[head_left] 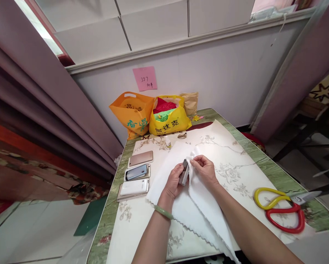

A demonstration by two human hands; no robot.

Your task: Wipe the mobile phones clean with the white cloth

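My left hand (174, 181) holds a small dark phone (184, 175) on edge above a white cloth (192, 209) spread on the table. My right hand (205, 169) pinches a bunched fold of that cloth against the phone's upper side. A green bangle (163, 212) sits on my left wrist. The cloth has a scalloped edge and drapes over the table's near edge.
Three phones (137, 173) lie in a column at the left of the table. Yellow-and-red scissors (284, 209) rest at the right. Orange bag (133, 112) and yellow bag (168, 117) stand at the far edge, by a small bottle (167, 142). Curtains hang left.
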